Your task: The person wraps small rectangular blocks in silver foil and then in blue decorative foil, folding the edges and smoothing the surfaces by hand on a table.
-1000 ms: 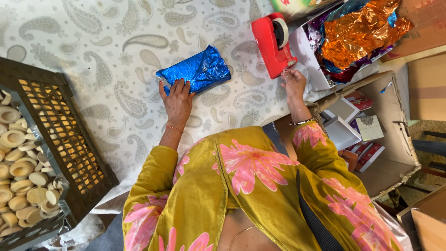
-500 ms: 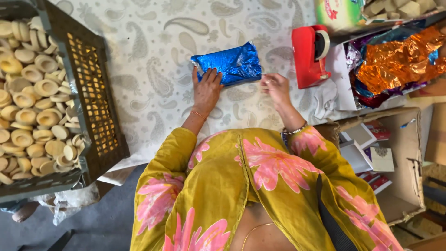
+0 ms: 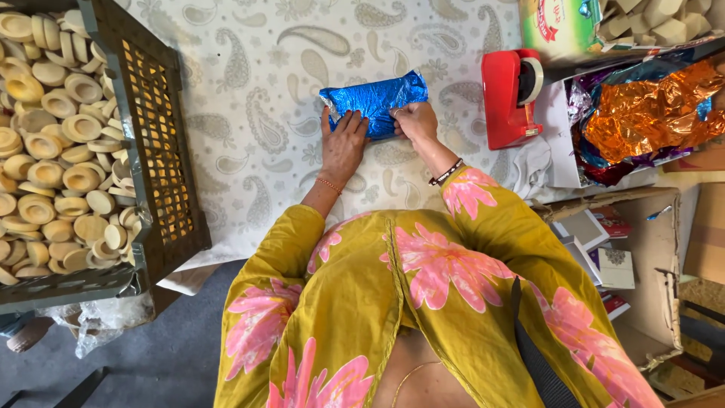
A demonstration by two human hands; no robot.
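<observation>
The right hand (image 3: 414, 121) has moved from beside the blue foil packet (image 3: 375, 98) onto it, now pinching its edge; the left hand (image 3: 343, 142) still presses flat, open.

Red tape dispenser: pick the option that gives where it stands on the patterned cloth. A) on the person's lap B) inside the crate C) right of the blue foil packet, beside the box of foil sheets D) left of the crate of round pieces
C: the red tape dispenser stands to the right of the blue foil packet, next to the box of foil sheets, far from the crate.
</observation>
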